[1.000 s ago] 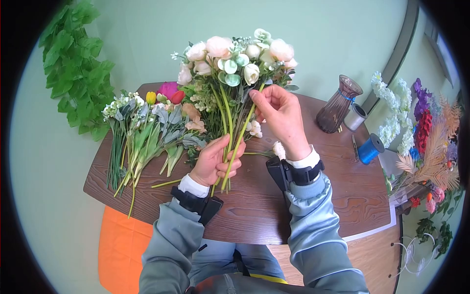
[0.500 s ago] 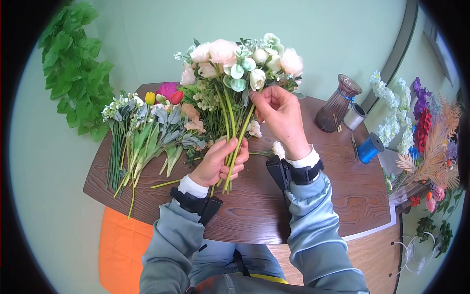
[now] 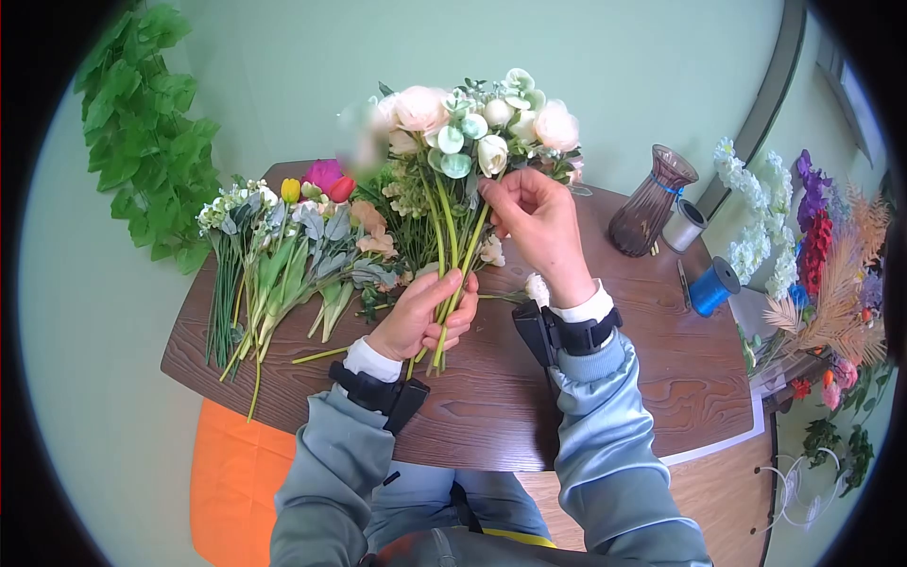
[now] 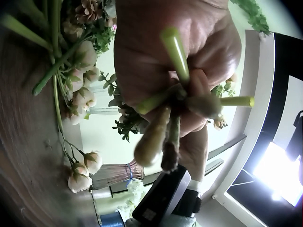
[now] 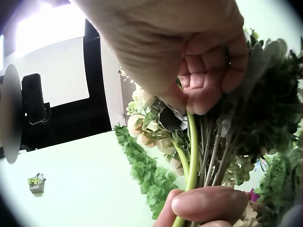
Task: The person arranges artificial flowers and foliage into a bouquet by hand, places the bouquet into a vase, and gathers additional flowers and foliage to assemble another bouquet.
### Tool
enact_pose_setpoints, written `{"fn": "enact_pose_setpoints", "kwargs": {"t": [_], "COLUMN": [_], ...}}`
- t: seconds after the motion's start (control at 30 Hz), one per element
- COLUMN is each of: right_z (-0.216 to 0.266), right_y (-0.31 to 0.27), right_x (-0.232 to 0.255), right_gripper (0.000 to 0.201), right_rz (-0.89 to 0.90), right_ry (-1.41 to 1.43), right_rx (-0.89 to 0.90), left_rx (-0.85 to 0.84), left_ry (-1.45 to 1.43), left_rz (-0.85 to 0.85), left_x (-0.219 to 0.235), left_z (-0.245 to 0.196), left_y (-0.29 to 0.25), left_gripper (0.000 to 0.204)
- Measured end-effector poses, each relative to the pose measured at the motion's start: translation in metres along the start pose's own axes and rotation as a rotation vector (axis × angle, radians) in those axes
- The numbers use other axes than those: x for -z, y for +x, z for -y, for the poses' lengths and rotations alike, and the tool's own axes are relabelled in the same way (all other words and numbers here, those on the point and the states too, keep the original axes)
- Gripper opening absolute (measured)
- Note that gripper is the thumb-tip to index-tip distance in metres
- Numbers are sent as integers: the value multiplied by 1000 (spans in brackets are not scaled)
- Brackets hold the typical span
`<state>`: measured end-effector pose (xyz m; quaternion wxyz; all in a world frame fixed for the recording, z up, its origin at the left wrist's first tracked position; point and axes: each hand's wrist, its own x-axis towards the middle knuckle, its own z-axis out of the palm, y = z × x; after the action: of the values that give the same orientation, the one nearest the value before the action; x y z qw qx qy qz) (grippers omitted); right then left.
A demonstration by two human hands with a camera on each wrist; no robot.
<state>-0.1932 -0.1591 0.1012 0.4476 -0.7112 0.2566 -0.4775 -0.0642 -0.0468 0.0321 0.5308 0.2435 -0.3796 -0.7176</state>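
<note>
One pale bouquet [image 3: 456,164], left grip [image 3: 423,317] around its stems [image 3: 448,222], right grip [image 3: 543,227] pinching one green stem [image 5: 193,151]

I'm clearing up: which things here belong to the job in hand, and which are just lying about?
In the job:
pale bouquet, in left hand and right hand
probably loose tulips, glass vase, blue spool

Likely not involved:
hanging leaf garland
white blossom sprays
tan palm fronds

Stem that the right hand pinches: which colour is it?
The stem is yellow-green, clearest in the right wrist view.
</note>
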Motion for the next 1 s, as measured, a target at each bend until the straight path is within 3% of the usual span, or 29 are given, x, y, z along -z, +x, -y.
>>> {"fn": "enact_pose_setpoints", "kwargs": {"t": [0.23, 0.33, 0.4, 0.5, 0.53, 0.57, 0.63, 0.7, 0.8, 0.87, 1.0], "right_z": [-3, -4, -3, 0, 3, 3, 3, -1, -7, -8, -4], "right_y": [2, 3, 1, -5, -5, -6, -9, -10, -13, -15, -18], "right_x": [4, 7, 6, -3, -4, -5, -9, -13, -15, -18, -23], "right_gripper": [28, 39, 49, 54, 51, 51, 38, 34, 29, 25, 27], "right_rz": [0, 73, 225, 369, 452, 453, 652, 653, 671, 693, 661], "right_ry": [-48, -195, -199, -188, -228, -228, -64, -58, 86, 406, 487], "right_rx": [27, -48, -161, -164, -273, -274, -238, -197, -305, -411, -373], "left_rx": [-115, -166, -168, -144, -117, -118, -96, -91, -80, -84, -92], "left_ry": [-54, -88, -112, -113, -104, -105, -31, -11, 18, 24, 30], "left_rz": [-38, -14, -7, -2, -1, -2, 10, 26, 46, 64, 58], "left_x": [0, 3, 4, 3, 2, 2, -1, 0, -3, -5, -1], "left_z": [-1, -4, -5, -2, -1, -1, -1, 1, 0, -1, 1], "left_y": [0, -2, -2, -1, -1, -1, -1, -1, -1, -2, 0], "left_gripper": [22, 21, 21, 22, 22, 22, 24, 25, 26, 26, 27]}}
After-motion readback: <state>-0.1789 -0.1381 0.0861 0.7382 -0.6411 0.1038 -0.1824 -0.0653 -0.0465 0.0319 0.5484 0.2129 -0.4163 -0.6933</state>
